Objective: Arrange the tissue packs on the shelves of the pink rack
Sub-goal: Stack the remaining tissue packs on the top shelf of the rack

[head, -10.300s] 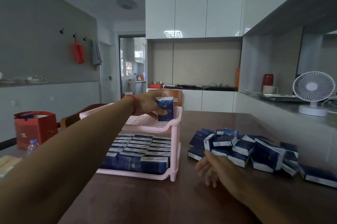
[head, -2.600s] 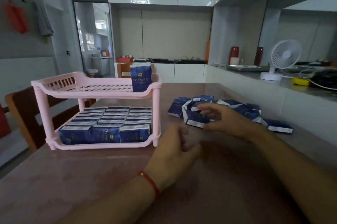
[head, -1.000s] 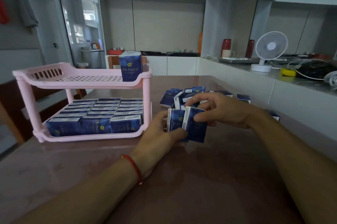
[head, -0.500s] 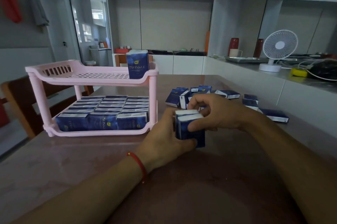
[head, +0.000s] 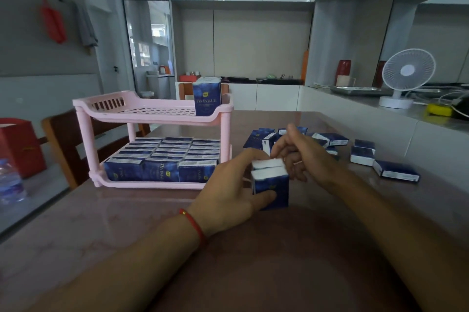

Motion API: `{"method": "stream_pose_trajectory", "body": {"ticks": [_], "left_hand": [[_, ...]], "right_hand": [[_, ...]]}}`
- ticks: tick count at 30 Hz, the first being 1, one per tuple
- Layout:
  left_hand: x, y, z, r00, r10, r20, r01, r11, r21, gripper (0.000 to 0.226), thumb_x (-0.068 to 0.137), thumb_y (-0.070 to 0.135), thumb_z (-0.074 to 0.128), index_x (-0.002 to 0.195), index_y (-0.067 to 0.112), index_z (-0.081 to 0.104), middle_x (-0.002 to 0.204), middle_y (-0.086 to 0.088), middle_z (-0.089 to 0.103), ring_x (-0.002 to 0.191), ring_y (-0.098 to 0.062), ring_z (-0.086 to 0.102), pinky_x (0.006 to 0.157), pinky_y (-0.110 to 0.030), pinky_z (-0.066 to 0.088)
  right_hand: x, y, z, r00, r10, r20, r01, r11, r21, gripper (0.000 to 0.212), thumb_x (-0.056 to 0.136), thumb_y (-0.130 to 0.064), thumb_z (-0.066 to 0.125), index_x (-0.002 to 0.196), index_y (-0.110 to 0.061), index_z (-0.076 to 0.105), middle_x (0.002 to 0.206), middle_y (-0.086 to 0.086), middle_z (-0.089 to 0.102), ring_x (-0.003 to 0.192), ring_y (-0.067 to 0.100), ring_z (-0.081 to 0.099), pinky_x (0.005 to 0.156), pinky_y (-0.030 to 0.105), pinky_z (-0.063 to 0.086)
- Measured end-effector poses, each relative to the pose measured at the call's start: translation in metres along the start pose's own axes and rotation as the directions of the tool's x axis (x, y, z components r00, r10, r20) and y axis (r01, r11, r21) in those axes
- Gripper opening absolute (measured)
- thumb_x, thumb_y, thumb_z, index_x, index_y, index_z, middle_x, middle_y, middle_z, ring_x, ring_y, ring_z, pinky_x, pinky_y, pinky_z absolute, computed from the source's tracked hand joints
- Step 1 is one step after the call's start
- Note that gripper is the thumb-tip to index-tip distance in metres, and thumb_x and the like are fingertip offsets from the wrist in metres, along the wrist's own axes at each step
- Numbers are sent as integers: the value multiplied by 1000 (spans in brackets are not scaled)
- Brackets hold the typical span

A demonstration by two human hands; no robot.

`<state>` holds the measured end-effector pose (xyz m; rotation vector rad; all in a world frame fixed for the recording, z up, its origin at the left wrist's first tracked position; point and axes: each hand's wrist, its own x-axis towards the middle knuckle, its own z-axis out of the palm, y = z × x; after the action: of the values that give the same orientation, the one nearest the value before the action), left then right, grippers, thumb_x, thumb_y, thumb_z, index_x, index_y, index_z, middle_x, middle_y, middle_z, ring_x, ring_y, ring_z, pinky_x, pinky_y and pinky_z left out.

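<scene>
My left hand (head: pixel 229 191) grips two upright tissue packs (head: pixel 271 185) on the worktop (head: pixel 253 261), fingers curled round them. My right hand (head: pixel 298 157) hovers just behind — fingers loosely spread, holding nothing. The pink rack (head: pixel 154 115) stands left — bottom shelf full.

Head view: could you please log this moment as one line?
left hand: grips two upright blue tissue packs | right hand: open, empty | pink plastic rack: bottom full

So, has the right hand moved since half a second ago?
Yes. The right hand let go of the packs in the left hand and drew back toward the loose packs, away from the pink rack.
</scene>
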<state>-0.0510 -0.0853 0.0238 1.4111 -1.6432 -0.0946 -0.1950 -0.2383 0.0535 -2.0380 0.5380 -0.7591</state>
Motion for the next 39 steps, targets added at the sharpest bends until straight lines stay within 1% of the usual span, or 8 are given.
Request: {"method": "stream_pose_trajectory", "body": {"ticks": [6,11,14,16,19,24,31,39], "left_hand": [[-2,32,-33,992,117,-46,-118,992,-35,48,79,17,82,119,21,56,114,7,66,105,-15,65,86,-33,58],[10,46,-99,992,29,-125,-43,993,-109,49,79,7,80,118,21,55,122,-3,62,109,-21,66,83,-36,60],[30,49,-138,978,12,-209,-14,1000,-11,48,78,0,79,116,20,56,121,-3,61,107,-21,66,81,-27,60],[45,45,-158,971,-45,-233,57,997,43,49,77,-2,79,116,19,56,119,-5,62,107,-20,65,81,-28,61],[63,33,-172,972,-141,-187,157,985,72,51,74,0,82,114,19,58,114,-9,65,107,-26,65,88,-43,59],[76,21,-162,968,-218,-124,227,971,68,49,77,-3,78,117,18,58,118,-5,61,106,-22,61,76,-25,53],[77,5,-156,970,-227,-88,236,966,102,53,77,3,81,121,20,57,109,0,61,94,-16,64,70,-22,55],[79,6,-157,960,-275,-55,279,956,88,63,79,5,79,131,23,49,118,-1,54,95,-14,64,68,-18,59]], "right_hand": [[2,12,2,997,58,-50,-58,998,9,73,102,-59,18,86,-7,66,59,3,67,49,20,58,46,30,37],[7,18,4,996,83,-26,-84,996,-21,81,93,-68,20,89,-5,72,82,17,73,54,26,62,42,29,41],[8,18,3,996,90,-19,-90,996,11,82,89,-71,24,89,-4,73,84,20,72,54,26,62,40,26,41],[9,19,3,995,101,-19,-101,995,13,80,94,-68,25,89,-3,73,84,21,72,54,27,61,40,26,41],[9,20,3,992,120,-28,-120,993,0,74,102,-58,26,90,-2,73,83,21,72,54,26,61,40,27,41],[8,23,0,989,139,-42,-139,990,-2,71,102,-56,30,88,-1,72,82,20,72,51,25,60,39,26,41],[13,29,2,992,122,-40,-123,992,-18,70,102,-55,31,84,-3,73,76,17,71,53,26,60,40,26,41],[16,38,3,991,129,-22,-130,991,-44,70,98,-60,32,85,-4,73,79,18,71,54,28,62,41,28,41]]}}
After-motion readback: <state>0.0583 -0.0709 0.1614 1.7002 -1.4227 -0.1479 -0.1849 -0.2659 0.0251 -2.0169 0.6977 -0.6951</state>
